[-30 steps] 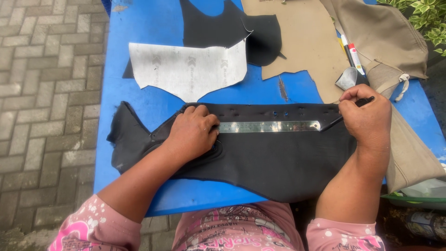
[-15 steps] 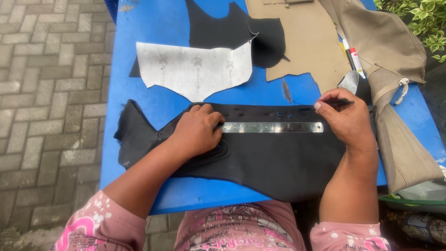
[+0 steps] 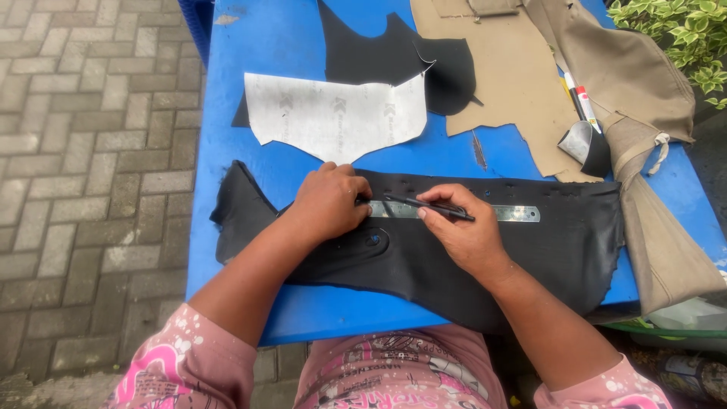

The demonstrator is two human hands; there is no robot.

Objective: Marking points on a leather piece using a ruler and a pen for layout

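Note:
A large black leather piece (image 3: 545, 242) lies across the near part of the blue table (image 3: 250, 68). A steel ruler (image 3: 511, 213) rests lengthwise on it. My left hand (image 3: 329, 201) presses down on the ruler's left end. My right hand (image 3: 462, 235) holds a thin black pen-like tool (image 3: 424, 204) against the ruler's edge, its tip close to my left fingers.
A grey paper pattern (image 3: 333, 113) lies beyond the leather, over another black piece (image 3: 379, 53). Tan leather (image 3: 507, 76) and a khaki bag (image 3: 628, 83) fill the far right, with markers (image 3: 579, 98) on them. Brick paving lies to the left, plants at the top right.
My right hand has slid left along the ruler with the tool, from the ruler's right end to near my left hand. My left hand stays pressed on the ruler.

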